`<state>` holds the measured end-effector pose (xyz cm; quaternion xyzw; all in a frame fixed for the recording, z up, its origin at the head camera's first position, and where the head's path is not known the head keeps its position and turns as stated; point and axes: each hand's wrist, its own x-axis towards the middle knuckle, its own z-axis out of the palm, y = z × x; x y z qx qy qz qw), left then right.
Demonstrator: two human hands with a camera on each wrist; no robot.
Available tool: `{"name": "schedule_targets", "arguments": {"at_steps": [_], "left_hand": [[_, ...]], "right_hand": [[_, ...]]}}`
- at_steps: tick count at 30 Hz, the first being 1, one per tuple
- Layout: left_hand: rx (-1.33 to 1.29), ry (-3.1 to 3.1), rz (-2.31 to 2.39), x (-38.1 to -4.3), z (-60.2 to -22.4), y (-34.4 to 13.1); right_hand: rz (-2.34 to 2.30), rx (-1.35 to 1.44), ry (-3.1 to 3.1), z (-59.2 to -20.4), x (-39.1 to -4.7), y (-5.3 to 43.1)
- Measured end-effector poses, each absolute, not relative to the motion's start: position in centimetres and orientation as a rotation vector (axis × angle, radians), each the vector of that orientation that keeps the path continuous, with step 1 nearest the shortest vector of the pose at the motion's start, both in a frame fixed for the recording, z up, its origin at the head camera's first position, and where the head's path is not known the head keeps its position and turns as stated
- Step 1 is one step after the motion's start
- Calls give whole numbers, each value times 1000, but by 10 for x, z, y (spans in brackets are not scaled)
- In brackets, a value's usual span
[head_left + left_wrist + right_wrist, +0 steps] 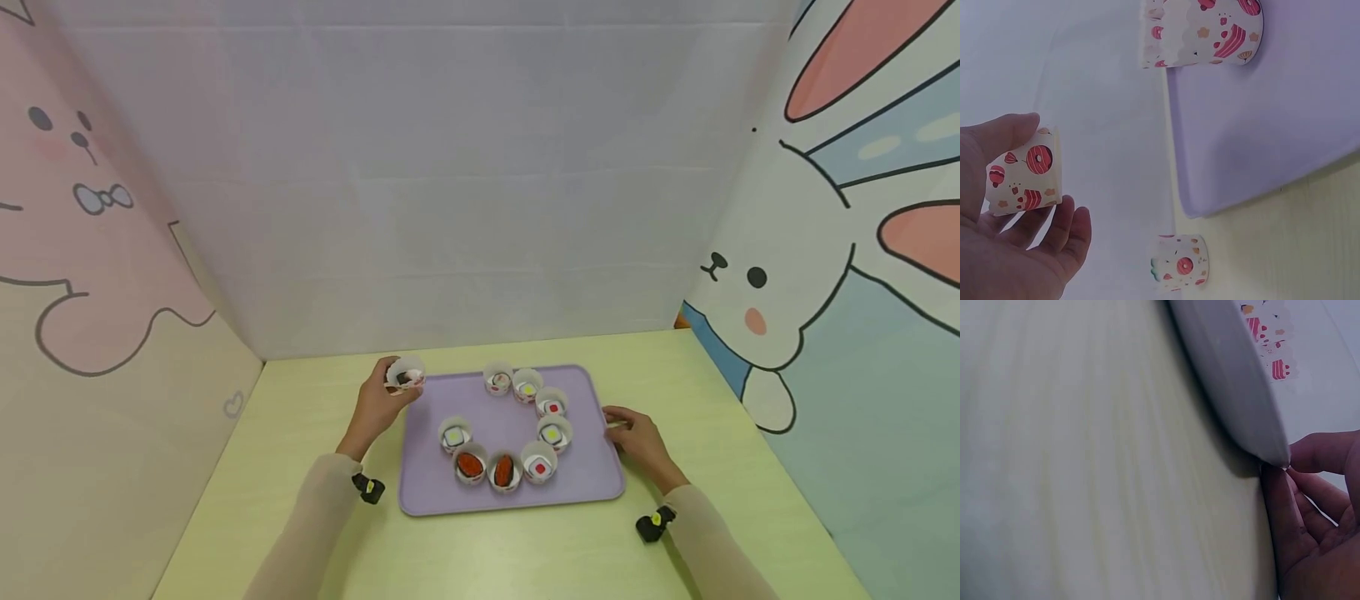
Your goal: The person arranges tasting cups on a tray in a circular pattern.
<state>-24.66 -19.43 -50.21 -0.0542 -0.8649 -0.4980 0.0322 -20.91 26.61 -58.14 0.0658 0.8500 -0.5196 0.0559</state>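
Observation:
My left hand [375, 411] holds up a small white paper cup [406, 374] between thumb and fingers, near the back left corner of the purple tray [422, 483]. Something dark and pale lies inside that cup; pink doughnuts and cakes are printed on its wall in the left wrist view. At the tray's right side, the right hand [639, 442] pinches the rim, thumb above and a finger below. Several like cups stand in a curve on the tray. Two contain orange-topped sushi [470, 465]; others contain sushi rolls [552, 434] with yellow or red centres.
Beyond the tray's corner, one more printed paper cup [1184, 262] stands on the pale yellow table [525, 550]. A white backdrop [450, 192] rises behind, with cartoon-printed panels [787, 333] on both sides. Black wrist cameras [654, 525] are strapped to both wrists.

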Motion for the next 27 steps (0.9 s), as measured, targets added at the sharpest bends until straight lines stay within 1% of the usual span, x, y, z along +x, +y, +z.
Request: {"name": "schedule_targets", "arguments": {"at_steps": [9,18,27], "left_hand": [[-117,-2733,-1540,-258,-516,-175],[-180,-2788,-1510,-267,-532,-161],[-192,-2849,-1488,-270,-542,-159]], "right_hand": [[-1592,215,2573,-584,-212,267],[-1592,215,2576,-583,-211,266],[-1583,226,2574,-585,-211,266]]}}
